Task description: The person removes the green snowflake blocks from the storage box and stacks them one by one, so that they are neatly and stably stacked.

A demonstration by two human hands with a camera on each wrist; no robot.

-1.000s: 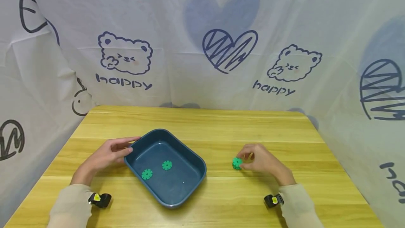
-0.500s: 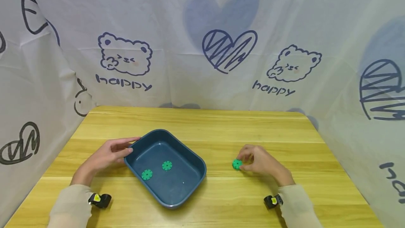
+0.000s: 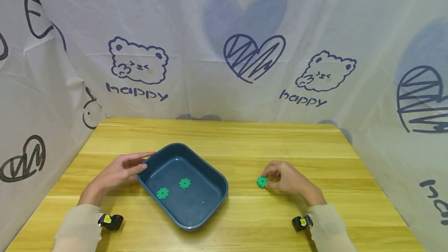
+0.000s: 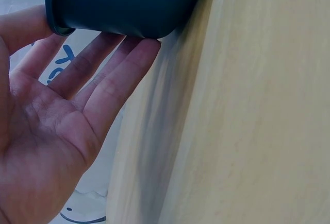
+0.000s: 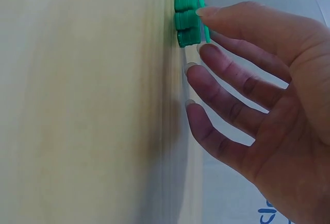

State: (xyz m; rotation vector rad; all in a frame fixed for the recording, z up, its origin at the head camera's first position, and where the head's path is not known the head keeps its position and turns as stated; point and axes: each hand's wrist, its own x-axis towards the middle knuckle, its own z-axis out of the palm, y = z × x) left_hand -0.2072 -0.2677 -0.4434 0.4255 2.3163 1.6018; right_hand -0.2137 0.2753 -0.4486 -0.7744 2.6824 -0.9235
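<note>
A dark blue rectangular tray sits angled on the table. Two green notched plastic discs lie flat inside it, one disc near the left wall and another disc nearer the middle. My left hand holds the tray's left corner, thumb over the rim and fingers against the outer wall. To the right of the tray, my right hand pinches a green notched disc between thumb and forefinger. In the right wrist view this disc stands slightly apart from a green stack beneath it.
The light wooden table ends at a white cloth printed with bears and hearts, which also hangs on both sides. A black wrist camera is on the left wrist and another camera on the right.
My right hand and the green disc have shifted down very slightly in the head view. The left hand and the tray stay where they were.
</note>
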